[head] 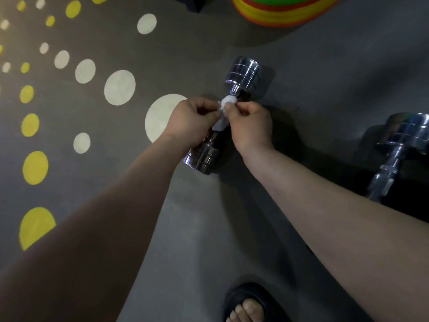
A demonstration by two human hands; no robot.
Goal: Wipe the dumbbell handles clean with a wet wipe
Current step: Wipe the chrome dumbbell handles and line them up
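The dumbbell (243,73) lies on the floor (313,94), its long axis running from 7 to 1 o'clock. Above its handle, near the 1 o'clock head, the left hand (192,123) and the right hand (251,126) both pinch the wet wipe (227,105). I think the wiping must follow this axis.

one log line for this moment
left hand: pinches wet wipe | right hand: pinches wet wipe | dumbbell: on floor beneath hands

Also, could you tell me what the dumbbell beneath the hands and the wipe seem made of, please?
The dumbbell looks like chromed metal: mirror-bright, sharp highlights on its ringed ends. The wet wipe seems a thin white fabric or paper sheet, crumpled and limp where the left hand and right hand pinch it.
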